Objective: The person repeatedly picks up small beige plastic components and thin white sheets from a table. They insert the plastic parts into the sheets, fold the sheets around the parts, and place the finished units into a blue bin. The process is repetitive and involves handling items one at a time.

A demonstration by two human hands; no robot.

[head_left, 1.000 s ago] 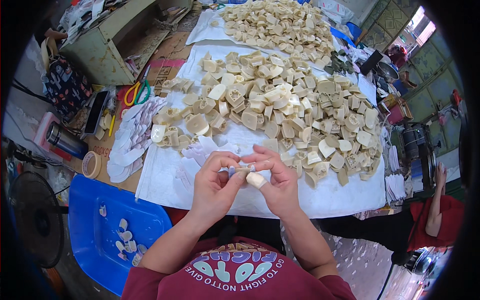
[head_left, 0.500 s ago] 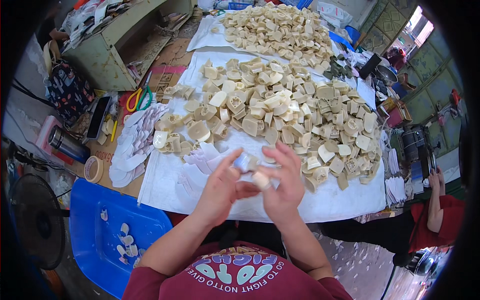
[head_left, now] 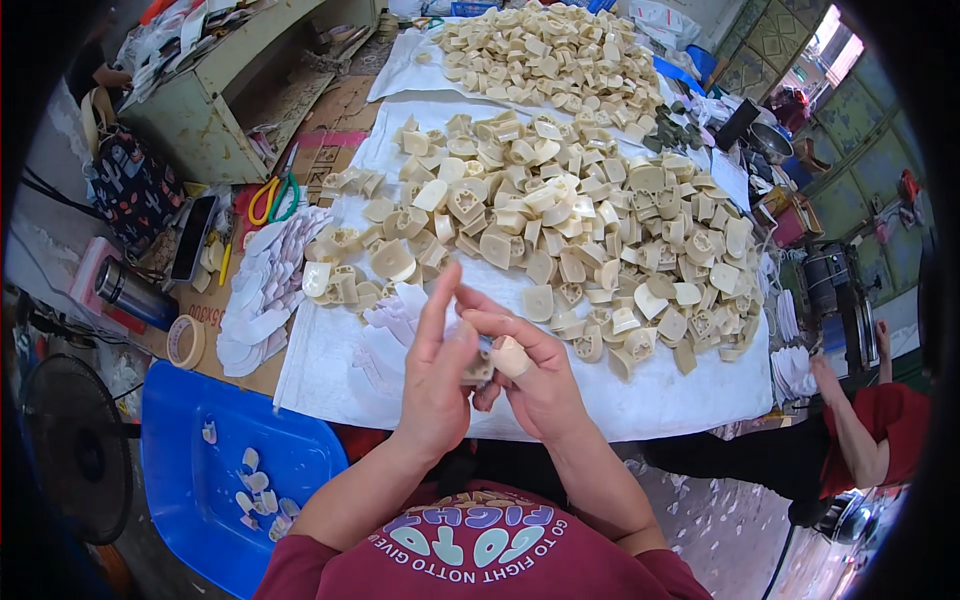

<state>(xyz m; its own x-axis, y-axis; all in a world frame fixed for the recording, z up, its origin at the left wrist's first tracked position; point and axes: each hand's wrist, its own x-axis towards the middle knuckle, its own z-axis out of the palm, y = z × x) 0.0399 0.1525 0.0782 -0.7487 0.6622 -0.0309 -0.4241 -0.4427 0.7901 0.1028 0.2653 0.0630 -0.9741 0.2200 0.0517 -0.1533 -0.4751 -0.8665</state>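
Note:
My left hand [head_left: 436, 375] and my right hand [head_left: 540, 385] meet over the near edge of the white-covered table. Between them is a small beige plastic piece [head_left: 478, 370], apparently a shoe heel, mostly hidden by my fingers. My right fingers curl around it, and the right thumb wears a pale cover [head_left: 510, 357]. The left thumb presses from the other side, with the left forefinger pointing up. Just beyond my left hand lie loose white cut pieces [head_left: 378, 345]. A large heap of beige heels [head_left: 560, 210] spreads farther back.
A blue basin [head_left: 180, 440] at lower left holds several pale pieces. White cutouts [head_left: 262, 290], a tape roll [head_left: 186, 341], scissors [head_left: 275, 198], a phone [head_left: 195, 238] and a dark flask [head_left: 135, 292] sit along the left. A co-worker's arm [head_left: 850, 430] is at right, beside a machine.
My hands have drawn closer together and the fingers have closed around the beige piece, now more hidden. At right, the co-worker's hands have moved apart, one reaching toward a white stack.

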